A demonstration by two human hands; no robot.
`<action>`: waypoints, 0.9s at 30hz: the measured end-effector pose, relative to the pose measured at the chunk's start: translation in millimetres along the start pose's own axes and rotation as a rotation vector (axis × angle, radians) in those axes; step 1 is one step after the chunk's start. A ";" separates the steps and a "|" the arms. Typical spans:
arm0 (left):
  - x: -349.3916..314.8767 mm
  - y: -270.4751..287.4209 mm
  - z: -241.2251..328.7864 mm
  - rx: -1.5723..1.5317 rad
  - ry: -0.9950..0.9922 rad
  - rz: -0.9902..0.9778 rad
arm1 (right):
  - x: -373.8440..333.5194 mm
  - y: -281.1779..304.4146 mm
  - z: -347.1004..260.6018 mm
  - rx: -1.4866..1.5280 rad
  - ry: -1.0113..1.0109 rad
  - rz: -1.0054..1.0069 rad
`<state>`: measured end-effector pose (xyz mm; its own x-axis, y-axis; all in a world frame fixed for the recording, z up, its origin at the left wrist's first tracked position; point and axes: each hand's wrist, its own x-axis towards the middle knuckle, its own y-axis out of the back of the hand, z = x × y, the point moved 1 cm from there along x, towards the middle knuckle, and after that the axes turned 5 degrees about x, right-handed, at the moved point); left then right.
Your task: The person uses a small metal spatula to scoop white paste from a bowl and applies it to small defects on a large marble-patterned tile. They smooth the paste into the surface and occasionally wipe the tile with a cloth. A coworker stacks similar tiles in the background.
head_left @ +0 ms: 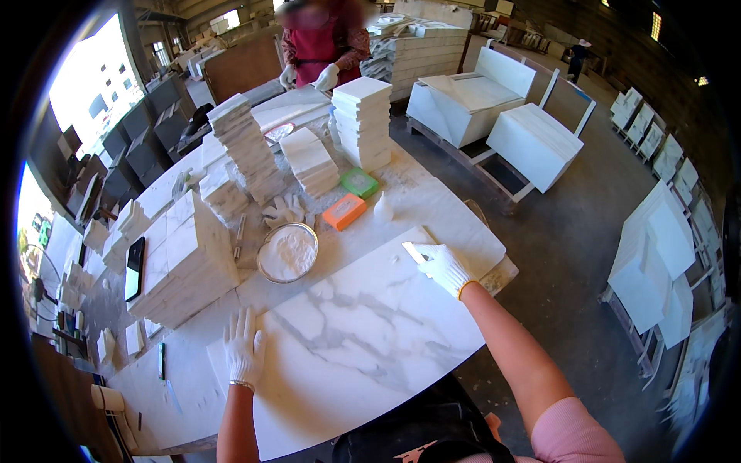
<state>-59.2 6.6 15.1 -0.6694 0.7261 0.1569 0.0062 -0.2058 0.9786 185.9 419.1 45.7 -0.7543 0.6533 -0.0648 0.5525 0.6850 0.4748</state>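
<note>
A large white marble slab (pixel 347 332) with grey veins lies in front of me on the worktable. My left hand (pixel 245 349), in a white knit glove, rests with outstretched fingers at the slab's left edge. Close to the slab's far right corner, my gloved right hand (pixel 444 270) is closed on a small flat pale scraper-like piece (pixel 414 252). Small white crumbs (pixel 395 260) lie on the stone beside it. Beyond the slab stand a metal bowl of white powder (pixel 288 253), an orange box (pixel 344 211), a green box (pixel 360 183) and a white squeeze bottle (pixel 384 208).
Stacks of marble tiles (pixel 361 123) and a block of larger pieces (pixel 185 262) with a phone (pixel 135 268) fill the table's far and left sides. A loose glove (pixel 283 211) lies behind the bowl. Across the table stands a person (pixel 324 46) in a red apron. Pallets hold slabs (pixel 652 255) at right.
</note>
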 end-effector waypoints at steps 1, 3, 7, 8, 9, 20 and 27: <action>-0.6 0.8 0.3 -0.005 0.000 0.000 | 0.8 1.0 -0.8 0.049 -0.024 -0.026; 3.4 -3.0 2.5 -0.008 -0.007 0.008 | -5.9 6.9 0.5 0.114 -0.042 -0.058; -5.2 3.2 -2.3 0.025 0.017 0.002 | -37.8 7.0 -28.2 0.077 -0.129 -0.148; -5.3 2.3 -4.0 0.029 0.024 -0.001 | -48.5 6.4 -26.5 0.031 -0.128 -0.168; -2.4 -0.1 -4.1 0.030 0.021 -0.007 | -59.5 7.3 -23.1 -0.014 -0.133 -0.179; 1.1 0.0 -0.7 0.052 0.024 -0.042 | -59.1 -30.5 -19.4 -0.088 0.015 -0.151; -0.7 0.3 1.6 0.048 0.011 -0.024 | -54.2 -46.0 -3.8 -0.002 0.100 -0.108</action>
<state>-57.6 7.0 15.5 -0.6779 0.7231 0.1325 0.0259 -0.1567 0.9873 200.0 350.9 30.8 -0.8408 0.5406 -0.0274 0.4660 0.7488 0.4714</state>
